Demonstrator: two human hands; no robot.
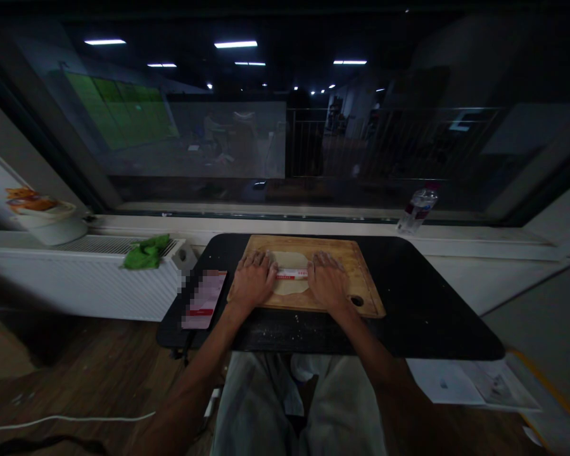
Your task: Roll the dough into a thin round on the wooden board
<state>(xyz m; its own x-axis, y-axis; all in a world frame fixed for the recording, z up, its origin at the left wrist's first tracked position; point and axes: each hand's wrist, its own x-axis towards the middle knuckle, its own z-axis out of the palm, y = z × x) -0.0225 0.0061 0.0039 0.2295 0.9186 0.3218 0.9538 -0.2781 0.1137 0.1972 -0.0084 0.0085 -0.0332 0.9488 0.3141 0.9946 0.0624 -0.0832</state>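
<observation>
A wooden cutting board (346, 253) lies on a black table (422, 304). A flat round of pale dough (289, 259) rests on the board. Across the dough lies a rolling pin (292, 274) with a red and white middle. My left hand (253, 280) lies flat on the pin's left end, fingers stretched forward. On the pin's right end my right hand (327, 280) presses down in the same way. Both palms cover the ends of the pin.
A phone (204, 299) lies on the table left of the board. A plastic bottle (417, 210) stands on the window sill. A green cloth (146, 251) sits on the white radiator, a bowl (50, 221) further left. Papers (470, 383) lie on the floor at right.
</observation>
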